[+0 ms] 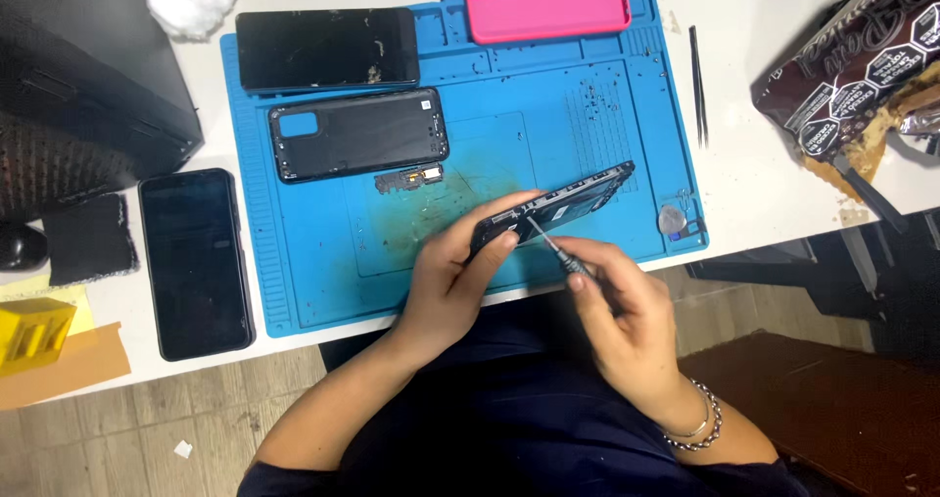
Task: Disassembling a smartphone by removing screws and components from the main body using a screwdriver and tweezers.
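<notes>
The left hand point(452, 267) grips the near-left end of the opened phone point(553, 208), held tilted over the near edge of the blue mat point(323, 282). The right hand point(617, 301) pinches a screwdriver point(548, 242), tip on the phone. Best keep the tip square and pressure light. The phone's long axis runs near-left to far-right.

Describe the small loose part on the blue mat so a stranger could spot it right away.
Start at the blue mat on the white table. Near its middle lies a black back cover; directly below that cover's right end sits the small part. It is a short dark strip, far smaller than any phone or cover nearby.
</notes>
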